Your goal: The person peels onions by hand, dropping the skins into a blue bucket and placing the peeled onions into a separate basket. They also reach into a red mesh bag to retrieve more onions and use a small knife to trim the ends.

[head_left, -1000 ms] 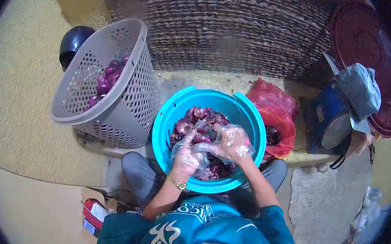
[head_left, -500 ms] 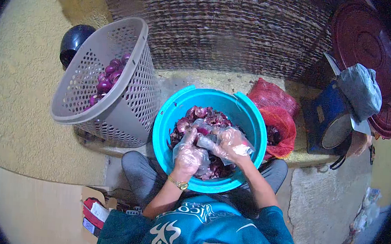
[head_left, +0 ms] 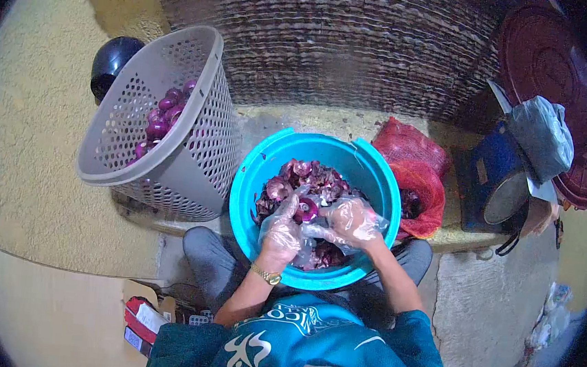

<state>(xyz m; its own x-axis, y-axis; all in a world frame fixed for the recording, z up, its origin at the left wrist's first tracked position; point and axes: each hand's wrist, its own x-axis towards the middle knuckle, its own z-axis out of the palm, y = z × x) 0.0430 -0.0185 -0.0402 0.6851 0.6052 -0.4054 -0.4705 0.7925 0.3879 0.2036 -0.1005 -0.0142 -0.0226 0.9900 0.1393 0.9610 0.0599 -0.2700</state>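
A peeled-looking red onion (head_left: 306, 211) sits in the fingers of my left hand (head_left: 281, 233), which is closed around it. Just to its right, my right hand (head_left: 355, 221) has its fingers curled; whatever they may hold is hidden. Clear plastic gloves cover both hands. They work over a turquoise tub (head_left: 237, 210) holding a heap of purple onion skins (head_left: 321, 177) and what look like some onions with skin on. The tub stands between my knees.
At left stands a grey perforated basket (head_left: 207, 135) with shiny red onions (head_left: 156, 130) inside. A red mesh sack (head_left: 421, 186) lies right of the tub. Farther right are a blue scale (head_left: 490, 175) with a grey plastic bag (head_left: 542, 131) on top and a dark red lid (head_left: 548, 59).
The onion now shows plainly in my left hand, its top turned up. My right hand has shifted slightly right, away from my left hand.
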